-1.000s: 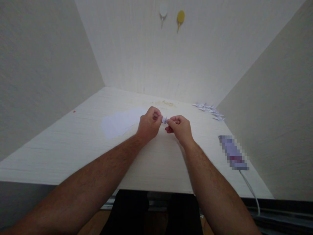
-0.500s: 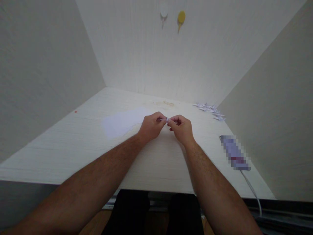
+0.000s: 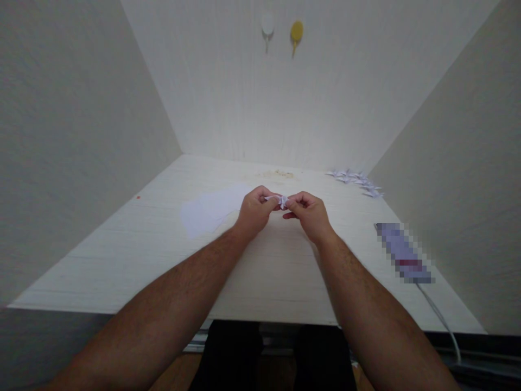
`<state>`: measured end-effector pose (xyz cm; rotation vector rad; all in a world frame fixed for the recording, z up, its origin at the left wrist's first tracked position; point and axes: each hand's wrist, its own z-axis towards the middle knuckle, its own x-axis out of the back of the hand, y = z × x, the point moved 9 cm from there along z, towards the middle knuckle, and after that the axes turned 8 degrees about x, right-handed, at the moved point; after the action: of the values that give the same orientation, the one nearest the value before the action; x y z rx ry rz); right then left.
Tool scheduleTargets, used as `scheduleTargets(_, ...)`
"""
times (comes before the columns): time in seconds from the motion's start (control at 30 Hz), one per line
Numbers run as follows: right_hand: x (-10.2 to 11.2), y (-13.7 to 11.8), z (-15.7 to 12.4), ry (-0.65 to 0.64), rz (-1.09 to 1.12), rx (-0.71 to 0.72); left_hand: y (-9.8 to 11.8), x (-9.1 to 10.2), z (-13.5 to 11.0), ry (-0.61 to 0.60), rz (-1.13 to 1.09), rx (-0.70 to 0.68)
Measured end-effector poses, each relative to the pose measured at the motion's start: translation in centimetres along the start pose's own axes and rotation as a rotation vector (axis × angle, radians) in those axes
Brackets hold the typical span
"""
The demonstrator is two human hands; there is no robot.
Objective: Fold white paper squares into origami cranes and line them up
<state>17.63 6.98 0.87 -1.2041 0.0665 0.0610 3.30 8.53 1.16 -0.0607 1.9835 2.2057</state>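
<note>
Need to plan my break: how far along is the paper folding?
Done: folded paper pieces lie far right on the desk. In hand: left hand and right hand pinch one small folded piece. Left: flat paper sheets beside the left hand, unfolded.

Two hands, the left hand [image 3: 254, 210] and the right hand [image 3: 312, 215], pinch one folded paper piece [image 3: 281, 201]. The one counter [image 3: 134, 255] carries a few overlapping white sheets [image 3: 209, 210], a cluster of paper figures [image 3: 355, 179] too small to count, and one blurred device [image 3: 404, 252]. On the wall: one white hook [image 3: 267, 24] and one yellow hook [image 3: 297, 31].
</note>
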Motion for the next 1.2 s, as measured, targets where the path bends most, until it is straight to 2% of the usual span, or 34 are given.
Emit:
scheduleTargets(0.3,-0.1,-0.5,-0.1,-0.013,-0.011,0.000,0.8,-0.4,0.1,-0.072,0.040,-0.006)
scheduleTargets(0.57,-0.2,-1.0,-0.1,-0.012,-0.051,0.019,1.5,0.4,0.1,0.014,0.242,-0.088)
scheduleTargets(0.77,0.1,-0.7,0.0,-0.015,-0.054,-0.013,0.0,0.0,0.6,-0.098,0.102,0.025)
scheduleTargets(0.9,0.0,-0.3,0.1,-0.064,-0.078,-0.017,-0.1,0.0,0.7,-0.134,0.154,0.031)
scheduleTargets(1.03,0.4,-0.7,0.1,-0.045,-0.189,0.035,0.1,0.2,0.8,-0.119,0.194,0.025)
scheduleTargets(1.2,0.2,-1.0,0.0,-0.065,-0.282,0.046,0.5,-0.1,0.7,-0.161,0.313,-0.015)
